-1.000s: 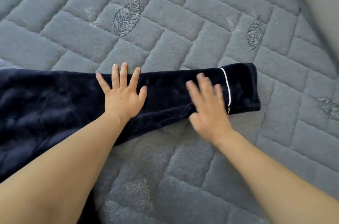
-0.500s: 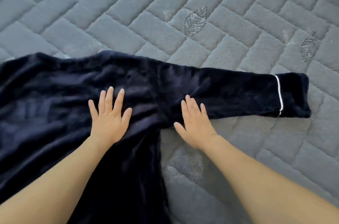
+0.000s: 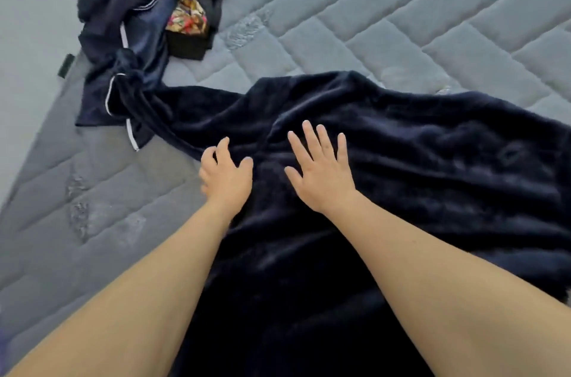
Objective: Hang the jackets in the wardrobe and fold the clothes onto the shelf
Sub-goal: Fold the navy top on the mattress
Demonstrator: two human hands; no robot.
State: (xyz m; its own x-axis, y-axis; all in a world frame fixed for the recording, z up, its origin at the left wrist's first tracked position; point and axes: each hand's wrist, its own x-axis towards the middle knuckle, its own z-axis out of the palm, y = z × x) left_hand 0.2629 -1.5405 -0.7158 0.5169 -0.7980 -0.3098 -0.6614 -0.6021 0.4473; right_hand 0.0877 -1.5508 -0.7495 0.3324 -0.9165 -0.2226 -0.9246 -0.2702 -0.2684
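Under both hands, a robe [image 3: 401, 166] is lying; right hand [image 3: 321, 169] is pressing flat, left hand [image 3: 225, 179] is resting loosely curled, gripping nothing.

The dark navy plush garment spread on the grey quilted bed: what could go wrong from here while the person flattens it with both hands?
1. The dark navy plush garment shows deep wrinkles near the right hand; folding now may trap creases.
2. Its far end lies twisted into the heap of dark piped clothes, so pulling could drag that heap.
3. The left hand sits at the garment's edge, fingers partly curled; the fabric may slide on the grey quilted bed.
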